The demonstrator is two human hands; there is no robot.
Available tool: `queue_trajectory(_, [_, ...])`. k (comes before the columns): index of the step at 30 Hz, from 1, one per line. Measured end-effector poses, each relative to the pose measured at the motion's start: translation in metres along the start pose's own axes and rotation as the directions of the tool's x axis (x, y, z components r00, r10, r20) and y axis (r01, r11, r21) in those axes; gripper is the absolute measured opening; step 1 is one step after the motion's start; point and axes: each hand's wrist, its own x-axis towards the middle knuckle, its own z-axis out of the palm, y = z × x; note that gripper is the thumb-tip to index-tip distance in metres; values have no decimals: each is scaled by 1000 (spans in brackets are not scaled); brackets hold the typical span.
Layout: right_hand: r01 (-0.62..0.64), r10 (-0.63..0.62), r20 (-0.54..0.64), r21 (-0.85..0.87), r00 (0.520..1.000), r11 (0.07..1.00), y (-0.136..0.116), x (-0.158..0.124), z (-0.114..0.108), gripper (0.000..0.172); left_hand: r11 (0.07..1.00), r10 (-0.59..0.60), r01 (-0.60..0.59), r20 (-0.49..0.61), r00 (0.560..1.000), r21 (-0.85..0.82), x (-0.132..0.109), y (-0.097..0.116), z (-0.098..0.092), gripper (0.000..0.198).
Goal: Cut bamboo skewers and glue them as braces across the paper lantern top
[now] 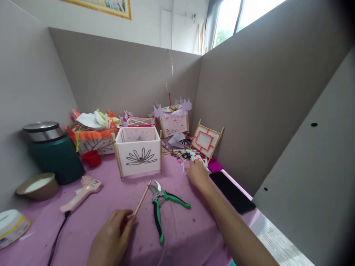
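Note:
My left hand (112, 236) pinches the lower end of a thin wooden stick (142, 199), which slants up and away over the pink cloth. Just right of the stick lie green-and-black pruning shears (158, 201), blades apart. My right hand (197, 173) reaches to a heap of white markers (205, 161) and thin sticks at the back right. Its fingertips are hidden, so whether it grips anything is unclear. Between the hands, farther back, stands a white box with wooden corner posts (138, 151) and a dark flower drawn on its front.
A pink glue gun (83, 194), green flask (54, 155), red cup (92, 159) and brown bowl (37, 186) stand left. Decorated boxes (174, 123) and an orange-trimmed panel (206, 140) are behind. A black phone (232, 192) lies right. Grey partitions (133, 70) enclose the table.

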Motion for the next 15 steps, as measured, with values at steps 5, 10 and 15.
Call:
queue_trajectory(5, [335,-357,114,174,927,926,-32,-79,6,34,967,-79,43,138,987,250,1,18,-3,27])
queue_trajectory(10, [355,-359,75,65,930,933,-41,-101,24,16,924,-102,39,146,984,380,1,26,-6,30])
queue_trajectory(15, [335,-345,78,113,935,935,-40,-94,25,21,861,-83,-1,142,986,508,-1,24,-10,33])
